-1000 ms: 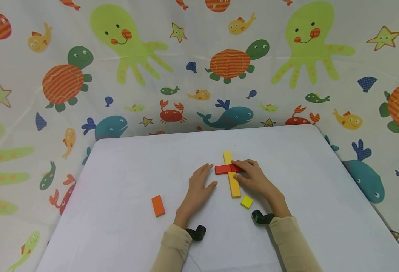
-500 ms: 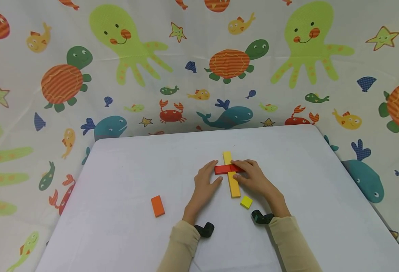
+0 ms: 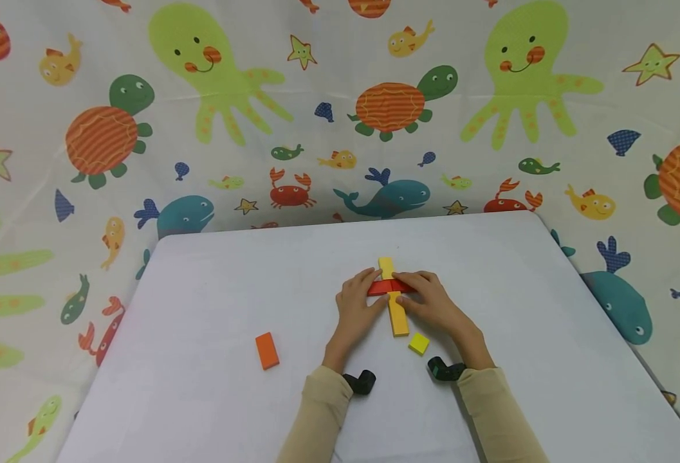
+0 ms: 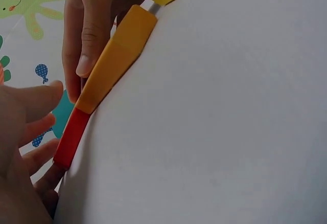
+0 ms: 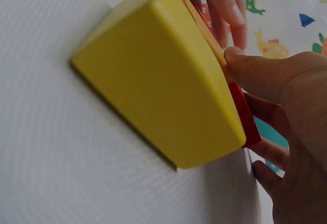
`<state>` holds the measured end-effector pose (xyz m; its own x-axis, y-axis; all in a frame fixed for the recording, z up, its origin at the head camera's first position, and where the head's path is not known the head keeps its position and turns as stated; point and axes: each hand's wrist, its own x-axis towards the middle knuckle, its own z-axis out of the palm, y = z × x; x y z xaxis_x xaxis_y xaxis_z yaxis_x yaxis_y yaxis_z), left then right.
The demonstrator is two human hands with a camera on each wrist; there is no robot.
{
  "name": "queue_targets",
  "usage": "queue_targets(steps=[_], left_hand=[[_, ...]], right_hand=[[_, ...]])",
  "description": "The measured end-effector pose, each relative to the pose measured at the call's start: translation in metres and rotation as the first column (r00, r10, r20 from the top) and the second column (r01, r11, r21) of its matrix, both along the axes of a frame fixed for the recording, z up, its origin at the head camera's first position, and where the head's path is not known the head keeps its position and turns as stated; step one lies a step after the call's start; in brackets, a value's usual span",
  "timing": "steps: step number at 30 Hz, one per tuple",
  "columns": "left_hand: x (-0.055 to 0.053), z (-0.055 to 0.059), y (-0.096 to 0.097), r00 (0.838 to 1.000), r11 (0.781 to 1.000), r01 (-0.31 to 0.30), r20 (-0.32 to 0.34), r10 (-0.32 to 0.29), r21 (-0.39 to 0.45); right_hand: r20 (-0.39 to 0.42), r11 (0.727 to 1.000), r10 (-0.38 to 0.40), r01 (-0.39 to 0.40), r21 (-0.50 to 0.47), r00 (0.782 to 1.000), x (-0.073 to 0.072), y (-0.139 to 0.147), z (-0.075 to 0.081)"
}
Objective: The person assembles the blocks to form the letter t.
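Two red blocks lie end to end across two longer yellow blocks, making a flat cross. My left hand [image 3: 357, 308] is at the left red block [image 3: 377, 288]; its fingers touch the block's end, while its thumb [image 4: 43, 98] stands apart from it. From the other side, my right hand [image 3: 435, 308] holds the right red block [image 3: 403, 287], fingers behind and thumb [image 5: 250, 70] in front against the near yellow block [image 3: 398, 315]. The far yellow block [image 3: 386, 266] shows beyond the fingertips. A small bright yellow block [image 3: 419, 343] lies just below the cross.
An orange block [image 3: 267, 351] lies by itself on the white table [image 3: 201, 399], left of my left forearm. A curtain [image 3: 322, 58] printed with sea animals hangs behind the table's far edge.
My left hand has moved right, from beside the cross up to the left red block. My right hand and the blocks have stayed where they were.
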<state>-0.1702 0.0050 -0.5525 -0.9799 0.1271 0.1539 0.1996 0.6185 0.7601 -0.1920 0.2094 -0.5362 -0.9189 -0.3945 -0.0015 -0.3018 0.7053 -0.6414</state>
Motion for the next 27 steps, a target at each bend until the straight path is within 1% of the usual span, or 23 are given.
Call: queue_targets(steps=[2,4,7,9,16,20,23,27], left_hand=[[0.000,-0.001,0.002,1.000,0.999,-0.002,-0.012,0.001,-0.044],[-0.001,-0.002,0.004,1.000,0.993,-0.007,-0.021,0.004,-0.116],[0.000,-0.003,0.007,1.000,0.979,-0.017,-0.016,0.014,-0.202],[0.000,-0.004,0.009,1.000,0.972,-0.024,-0.008,0.023,-0.233],[0.001,-0.003,0.010,0.999,0.969,-0.035,-0.006,0.035,-0.246],[0.001,-0.004,0.010,0.999,0.969,-0.036,-0.005,0.036,-0.245],[0.001,-0.004,0.010,0.999,0.969,-0.037,-0.004,0.037,-0.245],[0.001,-0.004,0.011,0.999,0.968,-0.040,-0.013,0.038,-0.247]], right_hand=[[-0.002,1.000,-0.002,0.002,0.000,1.000,0.000,0.000,0.000],[-0.012,1.000,-0.002,0.002,-0.001,1.000,0.000,0.000,0.000],[-0.017,1.000,-0.005,0.005,-0.003,1.000,0.001,0.001,0.000],[-0.017,1.000,-0.005,0.005,-0.005,1.000,0.001,0.001,0.000],[-0.012,1.000,0.015,-0.015,-0.011,1.000,0.001,0.003,0.001],[0.019,1.000,0.026,-0.026,-0.014,0.999,0.000,0.007,0.004],[0.041,1.000,0.017,-0.016,-0.019,0.999,0.000,0.009,0.008],[0.018,1.000,-0.004,0.005,-0.025,1.000,0.000,0.012,0.014]])
